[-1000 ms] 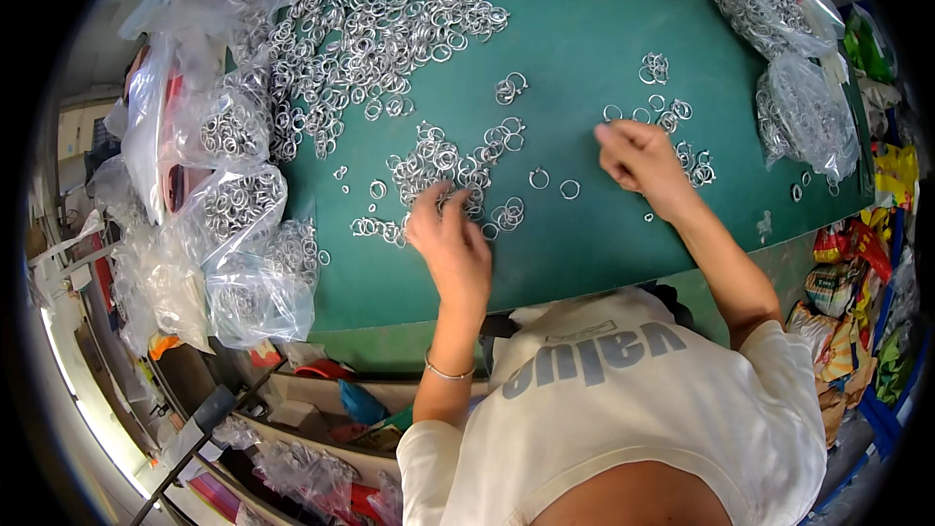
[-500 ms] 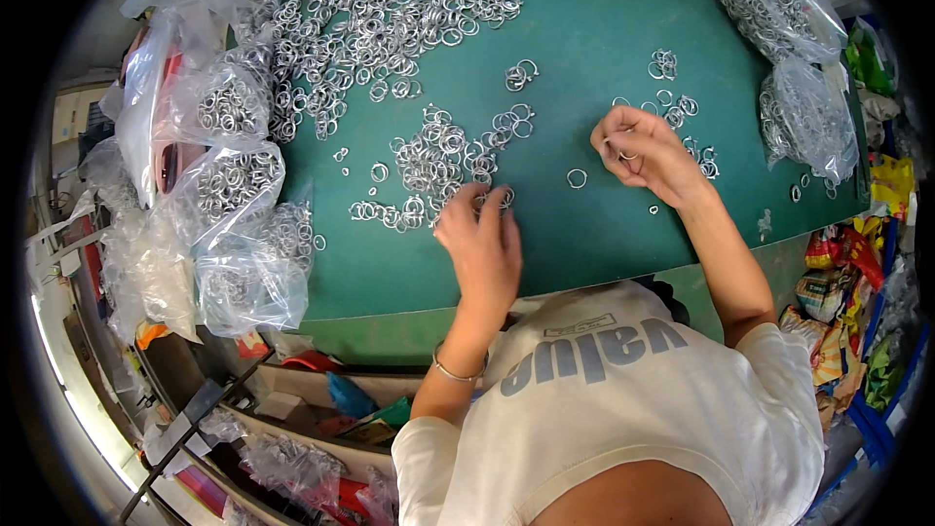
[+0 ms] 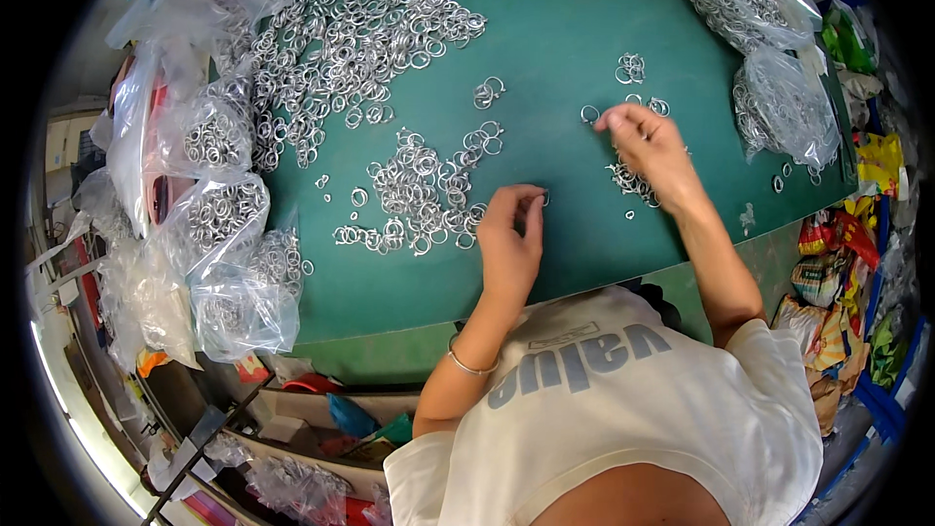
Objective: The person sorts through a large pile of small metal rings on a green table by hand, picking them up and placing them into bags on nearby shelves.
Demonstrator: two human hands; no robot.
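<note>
My left hand (image 3: 511, 239) is closed, thumb and forefinger pinched at a metal ring (image 3: 545, 198) that mostly hides behind the fingertips. A loose pile of silvery metal rings (image 3: 414, 190) lies just left of it. My right hand (image 3: 651, 151) has its fingers bent together, with the fingertips at the edge of another metal ring (image 3: 589, 114). Whether more rings sit inside its palm is hidden. Under and beyond this hand lies a small cluster of rings (image 3: 628, 178).
A big heap of rings (image 3: 380, 19) covers the far left of the green table (image 3: 555, 49). Clear plastic bags of rings stand along the left edge (image 3: 229, 214) and at the right (image 3: 789, 107). Colourful packets (image 3: 828, 273) fill a shelf at lower right.
My left hand has left the ring pile and moved right, to a lone ring. My right hand has reached forward to a ring beyond it. The whole view has shifted slightly.
</note>
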